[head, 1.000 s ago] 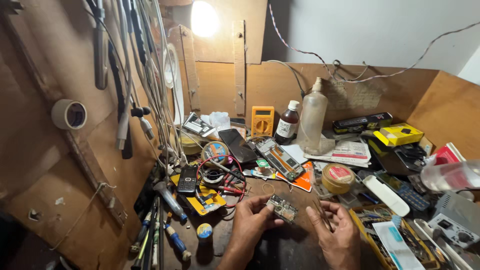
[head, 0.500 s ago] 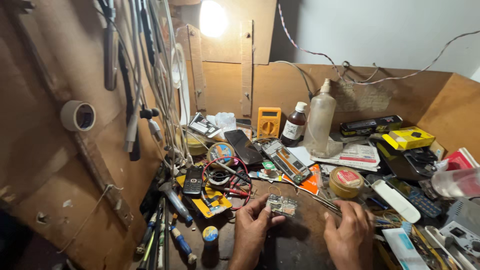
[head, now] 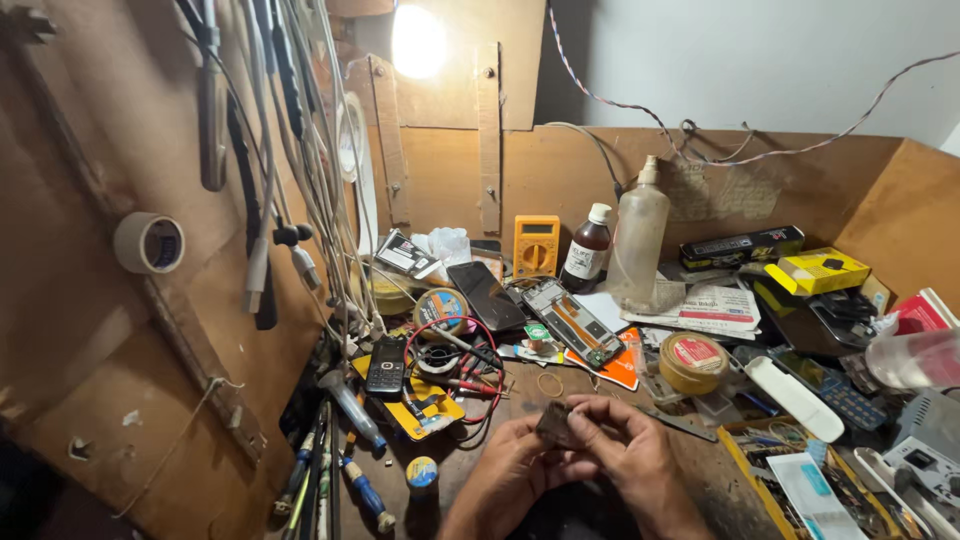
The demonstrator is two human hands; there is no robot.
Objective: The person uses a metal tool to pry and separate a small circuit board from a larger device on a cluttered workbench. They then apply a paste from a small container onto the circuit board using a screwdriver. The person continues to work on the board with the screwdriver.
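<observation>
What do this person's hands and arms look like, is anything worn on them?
Both are bare. The left hand and the right hand show no gloves, and no rings or watch can be seen in this dim light. The forearms running to the bottom edge show no sleeves or bands. Fingernails look short and plain. Only the hands and lower forearms are in view.

Bare bulb (head: 418, 40) at 12 o'clock glares, blown out; warm light on desk (head: 700, 470) centre, deep shadow at 7 o'clock, edges stretched w/ wide-angle distortion.
</observation>
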